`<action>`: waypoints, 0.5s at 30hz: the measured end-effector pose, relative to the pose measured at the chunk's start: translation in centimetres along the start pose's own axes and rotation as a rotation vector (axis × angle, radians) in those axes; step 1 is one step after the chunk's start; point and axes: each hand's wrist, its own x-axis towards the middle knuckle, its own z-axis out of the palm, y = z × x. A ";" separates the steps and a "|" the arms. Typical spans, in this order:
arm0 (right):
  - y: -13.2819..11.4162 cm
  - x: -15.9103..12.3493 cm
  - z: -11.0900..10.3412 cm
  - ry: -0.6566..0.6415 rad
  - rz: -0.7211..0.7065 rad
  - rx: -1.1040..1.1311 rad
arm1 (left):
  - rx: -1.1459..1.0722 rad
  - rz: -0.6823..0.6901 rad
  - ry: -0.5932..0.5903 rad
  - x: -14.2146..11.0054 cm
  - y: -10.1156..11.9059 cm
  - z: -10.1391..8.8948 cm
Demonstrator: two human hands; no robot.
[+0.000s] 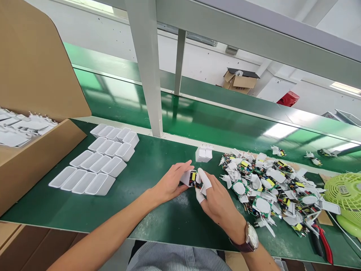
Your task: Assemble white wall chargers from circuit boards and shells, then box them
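Note:
Near the bench's front edge, my left hand [171, 181] is closed around a white plastic housing [185, 178] whose opening faces right. My right hand [218, 197], with white covers on the thumb and a finger, pinches a circuit board [194, 178] with yellow and black parts. The board sits at the mouth of the housing, partly inside as far as I can see. Just behind my hands stand white housings [203, 154] with pins on top. To the right lies a heap of circuit boards [262, 184] with white plug pieces.
Rows of open white housings [97, 162] stand at the left beside a cardboard box [42, 154] of white parts. Red-handled pliers [324, 242] and a green fan [344, 195] are at the right. A grey post [146, 67] rises behind the bench.

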 end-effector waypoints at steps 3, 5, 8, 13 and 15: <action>0.0 0.2 -0.1 0.001 -0.005 -0.005 | -0.012 -0.008 -0.004 0.1 0.0 0.0; 0.0 0.3 -0.2 0.008 -0.005 -0.008 | -0.020 -0.014 -0.003 0.1 0.1 0.0; 0.0 0.4 -0.4 -0.004 0.002 -0.007 | -0.022 -0.029 0.007 0.2 0.1 0.1; -0.1 0.4 -0.6 -0.031 0.001 -0.018 | -0.035 -0.037 0.005 0.0 -0.2 0.3; -0.1 0.4 -0.5 -0.030 -0.005 -0.022 | -0.034 -0.045 -0.002 -0.1 -0.3 0.4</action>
